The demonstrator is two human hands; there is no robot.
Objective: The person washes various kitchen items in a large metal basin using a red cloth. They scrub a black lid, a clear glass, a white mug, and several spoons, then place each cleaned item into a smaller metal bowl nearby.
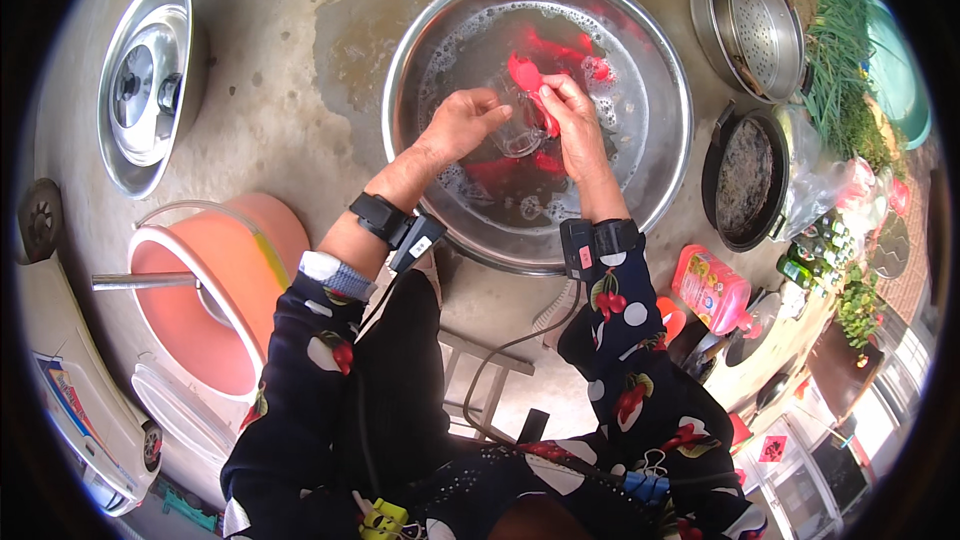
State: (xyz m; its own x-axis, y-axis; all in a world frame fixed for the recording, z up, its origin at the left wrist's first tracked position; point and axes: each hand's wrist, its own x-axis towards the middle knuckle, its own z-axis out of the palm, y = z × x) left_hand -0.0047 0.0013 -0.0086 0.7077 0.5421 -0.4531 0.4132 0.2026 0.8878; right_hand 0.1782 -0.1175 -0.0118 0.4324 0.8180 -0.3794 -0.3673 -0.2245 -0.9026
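Note:
A large round metal basin (405, 187) stands on the ground before me, with soapy water inside. Over its middle, my right hand (574, 116) pinches a red cloth (525, 75), which hangs down to the water. My left hand (466, 124) is at the left of the cloth, its fingers curled with thumb and forefinger close together; whether it grips anything is unclear. Between my hands, a clear glass or plastic vessel (519, 141) lies partly in the water. More red material (499, 171) lies under the surface, and foam rings the water.
At the left are another metal basin (109, 127) holding a lid and a pink bucket (289, 232) with a handle. To the right stand a steamer pot (701, 22), a dark pan (750, 180) and a pink detergent bottle (709, 289). Green bottles (795, 270) lie farther right.

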